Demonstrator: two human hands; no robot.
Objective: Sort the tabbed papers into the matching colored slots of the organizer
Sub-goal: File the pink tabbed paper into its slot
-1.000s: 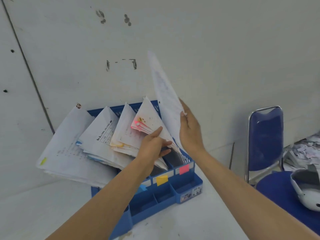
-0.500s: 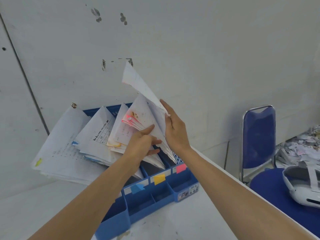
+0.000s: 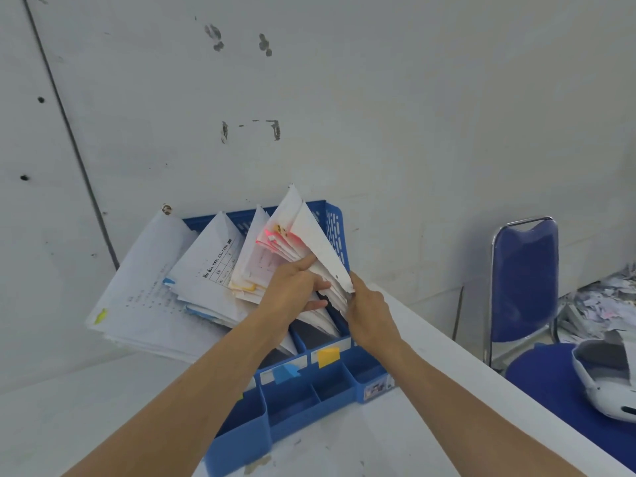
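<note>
A blue plastic organizer (image 3: 309, 401) stands on the white table against the wall, its slots marked with blue (image 3: 285, 373) and yellow (image 3: 327, 356) tabs. Paper stacks lean out of it to the left: a yellow-tabbed stack (image 3: 144, 297), a blue-tabbed stack (image 3: 206, 270), an orange-tabbed stack (image 3: 246, 270) and a pink-tabbed stack (image 3: 275, 249). My left hand (image 3: 292, 290) holds the pink-tabbed stack back. My right hand (image 3: 370, 309) grips the lower edge of a white sheet (image 3: 318, 246) that sits in the rightmost slot behind that stack.
The white table (image 3: 378, 435) ends at a diagonal edge on the right. Beyond it stands a blue chair (image 3: 525, 280) with a white headset (image 3: 605, 380) on its seat. A heap of loose papers (image 3: 599, 304) lies at the far right. A grey wall rises behind.
My right hand has brought the white sheet down from high in the air into the rightmost slot. My left hand stayed on the pink-tabbed stack.
</note>
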